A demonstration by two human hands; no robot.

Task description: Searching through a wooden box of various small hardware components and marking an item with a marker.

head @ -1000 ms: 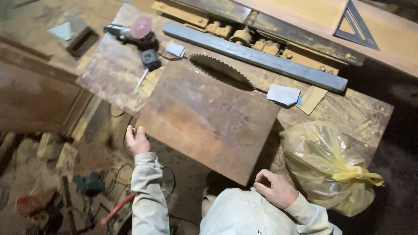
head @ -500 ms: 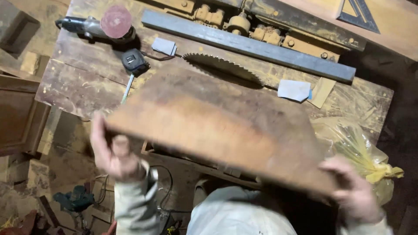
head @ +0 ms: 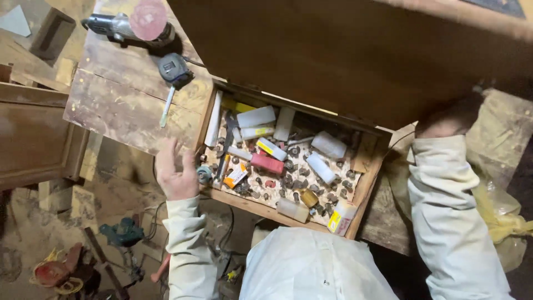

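Lid board (head: 355,55) raised, R hand (head: 449,119) gripping edge | L hand (head: 175,172) open, empty, by tool tray (head: 369,183) | contents untouched

White tubes (head: 256,116) — yellow-labelled bottle (head: 340,218)

My right hand (head: 448,118) is mostly hidden under the lid (head: 355,55) I hold up, so its fingers can't be made out, and the lid itself runs off the top and right edges. The lid covers the bench behind it and shades the far side of the box (head: 366,183), where the small bits are too tiny and jumbled to tell apart. My left hand (head: 175,172) is blurred, and the yellow bag (head: 502,216) is cut off at the right edge behind my sleeve.
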